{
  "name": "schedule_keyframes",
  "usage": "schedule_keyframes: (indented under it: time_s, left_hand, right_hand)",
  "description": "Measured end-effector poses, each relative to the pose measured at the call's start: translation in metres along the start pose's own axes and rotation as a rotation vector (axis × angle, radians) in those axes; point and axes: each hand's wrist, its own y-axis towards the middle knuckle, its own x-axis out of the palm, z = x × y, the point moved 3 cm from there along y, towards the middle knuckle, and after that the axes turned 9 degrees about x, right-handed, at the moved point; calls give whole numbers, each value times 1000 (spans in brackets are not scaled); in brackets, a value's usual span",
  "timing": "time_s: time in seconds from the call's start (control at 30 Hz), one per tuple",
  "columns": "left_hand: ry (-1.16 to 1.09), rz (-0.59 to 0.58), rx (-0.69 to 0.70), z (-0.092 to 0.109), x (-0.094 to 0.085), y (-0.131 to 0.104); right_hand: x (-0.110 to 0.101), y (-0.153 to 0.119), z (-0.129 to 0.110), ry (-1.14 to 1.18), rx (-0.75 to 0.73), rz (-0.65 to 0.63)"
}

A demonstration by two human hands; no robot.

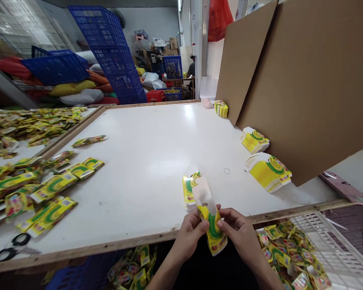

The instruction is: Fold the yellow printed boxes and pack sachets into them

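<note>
Between my two hands, over the front edge of the table, is a yellow and green carton (213,231) with its white top flap open. My left hand (190,233) pinches its left side and my right hand (237,229) pinches its right side. Just behind it a small pile of flat cartons (188,192) lies on the white table (139,181). Stacks of flat cartons stand at the right, one large (269,172), one smaller (254,140) and one farther back (221,108).
Filled-looking yellow packs (54,187) and scissors (15,247) lie at the left. Cardboard sheets (308,88) lean at the right. Below the edge, a white basket (329,245) stands beside yellow packets. Blue crates (115,56) and a seated person (191,66) are beyond.
</note>
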Motion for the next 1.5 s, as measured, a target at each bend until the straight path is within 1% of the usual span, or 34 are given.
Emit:
schedule_keyframes:
  time_s: [0.13, 0.23, 0.3, 0.37, 0.43, 0.53, 0.63, 0.73, 0.8, 0.87, 0.93, 1.0, 1.07, 1.13, 1.17, 1.27, 1.3, 1.33, 1.43, 1.5]
  left_hand:
    - [35, 136, -49, -7, 1, 1]
    - [91, 193, -3, -5, 5, 2]
    - [104, 206, 39, -2, 7, 2]
    - [106, 181, 57, 3, 8, -1]
    - [108, 125, 55, 8, 9, -4]
    - [108, 70, 54, 16, 8, -8]
    - [99, -13, 23, 20, 9, -10]
    - [65, -113, -23, 18, 10, -11]
    - [34, -142, -53, 14, 11, -12]
    - [7, -158, -80, 11, 12, -13]
    - [-14, -146, -82, 12, 14, -13]
    - [-23, -120, -74, 14, 14, -12]
    - [-8, -117, -86, 15, 14, -11]
    - [28, -125, -102, 13, 12, -10]
    - [56, -118, -99, 12, 10, -9]
    - [221, -41, -51, 7, 3, -7]
    - [287, -19, -37, 6, 1, -6]
    - [345, -4, -23, 4, 0, -6]
    - [424, -2, 10, 1, 1, -7]
    - [436, -30, 21, 1, 3, -9]
  right_hand:
    - [2, 2, 6, -26, 14, 37]
    - [-1, 5, 11, -113, -31, 125]
    - [-4, 5, 13, -194, -73, 182]
    - [-7, 5, 11, -246, -117, 200]
    - [-10, 3, 7, -261, -161, 166]
    - [-13, 1, 0, -273, -194, 49]
    - [-17, 0, -7, -281, -172, -79]
    - [-22, -1, -17, -349, -139, -163]
    - [-23, 0, -23, -429, -129, -193]
    - [-24, 1, -27, -492, -146, -193]
    - [-24, 2, -27, -523, -201, -155]
    - [-23, 3, -23, -491, -245, -93]
    - [-23, 5, -17, -398, -231, -34]
    - [-25, 6, -13, -335, -208, 15]
    - [-26, 6, -14, -338, -224, 26]
    - [-29, 5, -20, -399, -299, 13]
    - [-30, 5, -22, -405, -278, -11]
    - [-30, 5, -22, -400, -223, -43]
    - [-25, 5, -19, -394, -16, -154]
    - [-20, 6, -16, -434, 23, -154]
